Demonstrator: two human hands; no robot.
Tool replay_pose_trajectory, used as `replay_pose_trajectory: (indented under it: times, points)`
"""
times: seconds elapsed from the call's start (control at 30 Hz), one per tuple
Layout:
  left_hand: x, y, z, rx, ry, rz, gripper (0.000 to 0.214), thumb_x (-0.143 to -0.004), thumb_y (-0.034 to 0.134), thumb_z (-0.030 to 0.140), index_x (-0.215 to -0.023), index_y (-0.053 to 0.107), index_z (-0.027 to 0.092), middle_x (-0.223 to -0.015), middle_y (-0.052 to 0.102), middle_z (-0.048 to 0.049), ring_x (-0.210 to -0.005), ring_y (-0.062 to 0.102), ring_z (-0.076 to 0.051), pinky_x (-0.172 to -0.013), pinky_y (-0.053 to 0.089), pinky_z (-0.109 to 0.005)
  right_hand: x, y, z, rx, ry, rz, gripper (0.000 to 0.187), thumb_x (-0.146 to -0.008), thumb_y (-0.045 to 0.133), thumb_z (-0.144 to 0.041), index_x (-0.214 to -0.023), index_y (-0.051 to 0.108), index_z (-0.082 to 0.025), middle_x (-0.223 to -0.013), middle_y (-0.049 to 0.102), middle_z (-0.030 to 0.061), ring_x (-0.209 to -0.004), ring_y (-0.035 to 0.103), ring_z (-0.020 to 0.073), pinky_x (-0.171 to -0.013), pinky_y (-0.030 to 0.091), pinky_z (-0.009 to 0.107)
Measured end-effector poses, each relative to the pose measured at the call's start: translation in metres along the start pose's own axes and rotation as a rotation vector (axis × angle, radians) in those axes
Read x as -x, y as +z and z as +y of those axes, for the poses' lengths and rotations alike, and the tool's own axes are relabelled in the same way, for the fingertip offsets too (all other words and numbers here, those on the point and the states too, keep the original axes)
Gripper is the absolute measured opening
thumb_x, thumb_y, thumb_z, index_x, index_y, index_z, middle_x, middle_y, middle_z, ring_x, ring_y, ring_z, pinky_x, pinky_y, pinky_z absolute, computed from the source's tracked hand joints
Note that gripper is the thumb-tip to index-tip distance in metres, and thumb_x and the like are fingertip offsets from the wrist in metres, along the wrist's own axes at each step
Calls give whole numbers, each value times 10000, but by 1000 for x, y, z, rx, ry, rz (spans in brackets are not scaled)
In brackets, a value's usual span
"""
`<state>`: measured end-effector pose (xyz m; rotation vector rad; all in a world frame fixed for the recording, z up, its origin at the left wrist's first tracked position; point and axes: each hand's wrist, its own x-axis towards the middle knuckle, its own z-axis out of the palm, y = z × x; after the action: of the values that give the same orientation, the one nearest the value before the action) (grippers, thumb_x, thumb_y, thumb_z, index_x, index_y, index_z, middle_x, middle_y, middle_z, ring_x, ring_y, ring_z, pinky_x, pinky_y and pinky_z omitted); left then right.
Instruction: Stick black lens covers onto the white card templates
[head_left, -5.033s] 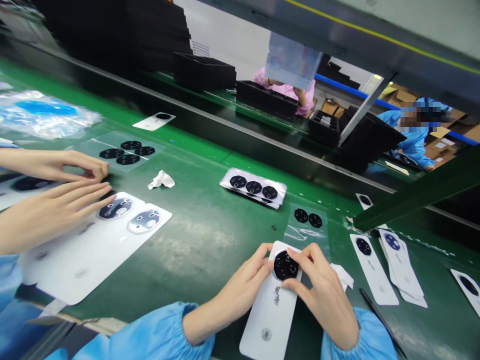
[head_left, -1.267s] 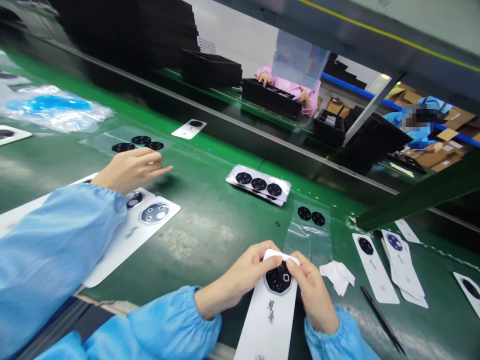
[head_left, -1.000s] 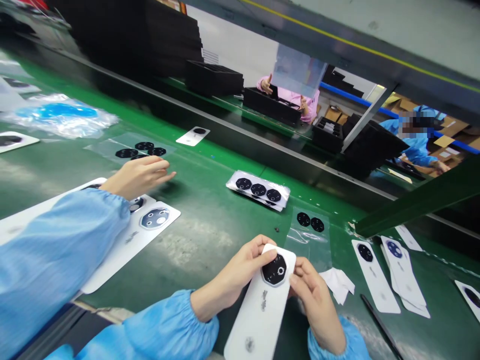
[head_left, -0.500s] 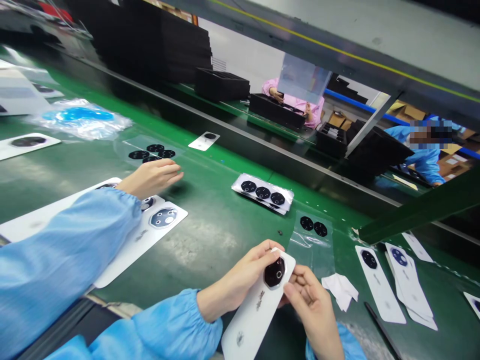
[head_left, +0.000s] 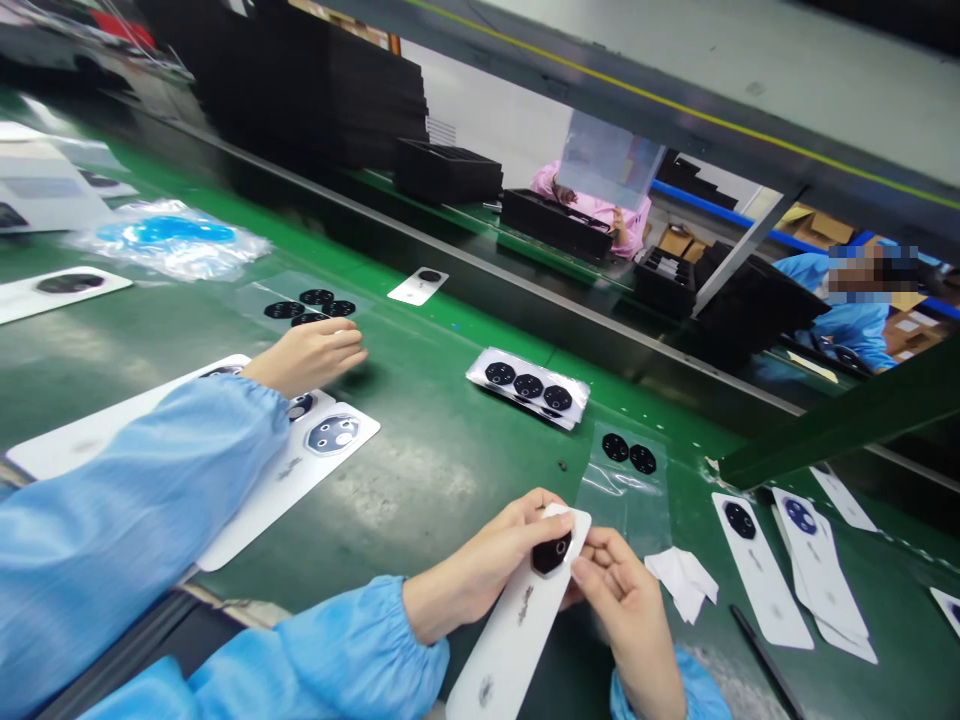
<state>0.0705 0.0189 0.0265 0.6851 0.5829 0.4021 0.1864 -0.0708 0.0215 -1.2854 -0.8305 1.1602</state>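
My left hand (head_left: 491, 560) grips a long white phone back panel (head_left: 499, 635) by its upper left edge. Its thumb lies across the black camera disc (head_left: 551, 552) set in the panel, covering part of it. On the opposite edge, my right hand (head_left: 626, 600) pinches the panel between thumb and fingers; some fingertips are hidden behind it. Beyond my hands, a clear plastic sheet (head_left: 624, 500) carries two black discs (head_left: 628, 453). A crumpled white wipe (head_left: 682, 580) lies beside my right hand.
A co-worker's hand (head_left: 311, 357) hovers over white panels (head_left: 289, 475) at left, near black discs (head_left: 316, 298) on film. A stack of packaged discs (head_left: 527, 388) stands mid-bench. White panels (head_left: 821, 570) and a black pen-like stick (head_left: 763, 660) lie right. A green post (head_left: 847, 420) slants nearby.
My left thumb has slid from the panel's top edge onto the black camera disc. The panel has tilted slightly in my hands. The co-worker's hand stays nearly where it was.
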Motion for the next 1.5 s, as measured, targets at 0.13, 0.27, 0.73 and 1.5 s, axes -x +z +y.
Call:
replay_pose_trajectory:
  times: [0.13, 0.27, 0.73, 1.5]
  points:
    - [-1, -1, -1, 15, -18, 19, 325, -673, 729, 373, -727, 474, 178, -561, 471, 74, -471, 441, -66, -471, 332, -198, 1, 5, -3, -32, 22, 60, 266, -784, 666, -420, -890, 614, -182, -691, 661, 10, -586, 628, 153, -497, 502, 247]
    - [-2, -2, -4, 4, -57, 33, 346, -659, 735, 390, -687, 464, 177, -553, 474, 69, -488, 437, -69, -468, 300, -200, 0, 6, -5, -61, 55, 82, 296, -768, 675, -446, -829, 559, -180, -616, 644, -9, -503, 608, 140, -453, 474, 240]
    - [-6, -7, -10, -104, -133, 43, 323, -641, 698, 433, -689, 508, 176, -535, 451, 80, -442, 404, -67, -452, 277, -205, -6, -5, -6, -276, 146, 246, 315, -727, 666, -390, -870, 424, -248, -642, 627, -49, -565, 606, 167, -466, 412, 238]
    - [2, -9, -1, -510, 327, -52, 616, -778, 544, 136, -1319, 266, 237, -1250, 514, -115, -1007, 578, -222, -800, 451, -326, -17, 0, 4, -181, 3, 184, 578, -645, 794, -323, -1044, 383, -249, -899, 698, 30, -753, 673, 203, -636, 515, 311]
